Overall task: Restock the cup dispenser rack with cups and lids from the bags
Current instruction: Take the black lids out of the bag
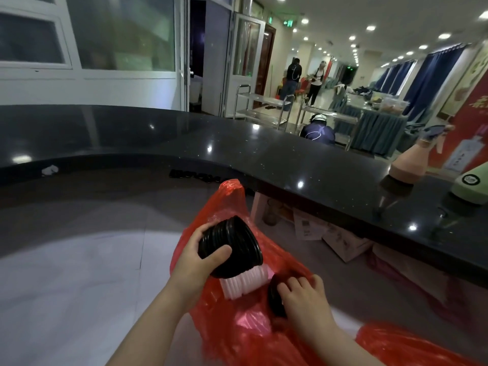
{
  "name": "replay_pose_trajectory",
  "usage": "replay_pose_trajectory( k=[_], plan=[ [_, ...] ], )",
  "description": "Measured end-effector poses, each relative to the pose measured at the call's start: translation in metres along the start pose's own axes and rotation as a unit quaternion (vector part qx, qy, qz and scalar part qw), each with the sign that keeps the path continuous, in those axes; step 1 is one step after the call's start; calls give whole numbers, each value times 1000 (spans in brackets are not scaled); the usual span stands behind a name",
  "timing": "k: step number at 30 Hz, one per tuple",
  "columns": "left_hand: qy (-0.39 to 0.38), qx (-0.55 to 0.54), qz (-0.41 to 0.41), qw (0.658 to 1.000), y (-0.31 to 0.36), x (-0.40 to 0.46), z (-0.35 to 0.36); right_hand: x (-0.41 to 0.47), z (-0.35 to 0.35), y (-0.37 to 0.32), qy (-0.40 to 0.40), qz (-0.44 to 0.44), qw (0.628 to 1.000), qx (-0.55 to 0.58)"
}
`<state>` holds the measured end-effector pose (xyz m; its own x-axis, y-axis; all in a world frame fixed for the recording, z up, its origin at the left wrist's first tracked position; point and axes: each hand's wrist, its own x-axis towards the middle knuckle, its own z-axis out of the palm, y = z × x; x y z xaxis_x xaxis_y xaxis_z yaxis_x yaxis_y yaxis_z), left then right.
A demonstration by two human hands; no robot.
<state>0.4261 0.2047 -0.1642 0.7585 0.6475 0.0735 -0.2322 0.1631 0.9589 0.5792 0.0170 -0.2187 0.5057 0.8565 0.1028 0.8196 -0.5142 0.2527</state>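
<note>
Gripping a stack of black lids (232,247) above the red bag (237,326), the left hand (195,262) has fingers curled round it. The right hand (303,297) reaches into the bag, fingertips on more black lids (276,299) beside white lids (243,282). No rack is visible; restocking appears barely begun.

Two bare arms are showing, coming up from the 6 o'clock edge of the view. No sleeves are covering the arms as far as the view is showing them. The left hand (196,256) is wearing no glove. The right hand (303,299) is wearing no glove either. Both wrists are showing bare.
</note>
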Motion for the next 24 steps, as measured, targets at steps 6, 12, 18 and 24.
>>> replay_pose_trajectory(
  k=[6,12,18,24],
  plan=[
    [-45,-113,-134,984,-12,-8,-15,4,16,0,74,13,997,13],
    [-97,-128,-183,970,-13,-10,-35,14,-1,14,-29,64,984,164],
    [-60,-122,-198,971,-21,-9,-43,17,-43,19,-42,168,831,529],
    [-25,-84,-160,983,-19,-11,-34,10,-76,20,39,107,847,520]
  ],
)
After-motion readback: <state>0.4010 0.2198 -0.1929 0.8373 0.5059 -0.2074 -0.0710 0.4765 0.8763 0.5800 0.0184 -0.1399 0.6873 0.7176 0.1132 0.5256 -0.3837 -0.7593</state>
